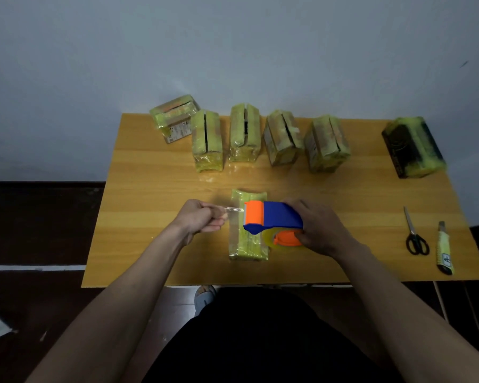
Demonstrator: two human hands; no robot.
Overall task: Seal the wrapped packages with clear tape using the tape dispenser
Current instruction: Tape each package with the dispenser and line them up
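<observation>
A yellow-green wrapped package [246, 244] lies in the middle of the wooden table [155, 189], close to the front edge. Over it, my right hand [320, 229] grips the blue and orange tape dispenser [271, 219] by its handle, with the clear tape roll underneath. My left hand [202, 217] pinches the free end of the clear tape [234, 209], stretched out to the left of the dispenser's orange head above the package.
Several wrapped packages [245, 132] stand in a row along the table's back edge, with a darker one [412, 147] at the far right. Black-handled scissors [415, 236] and a utility knife [444, 250] lie at the right. A wall rises behind the table.
</observation>
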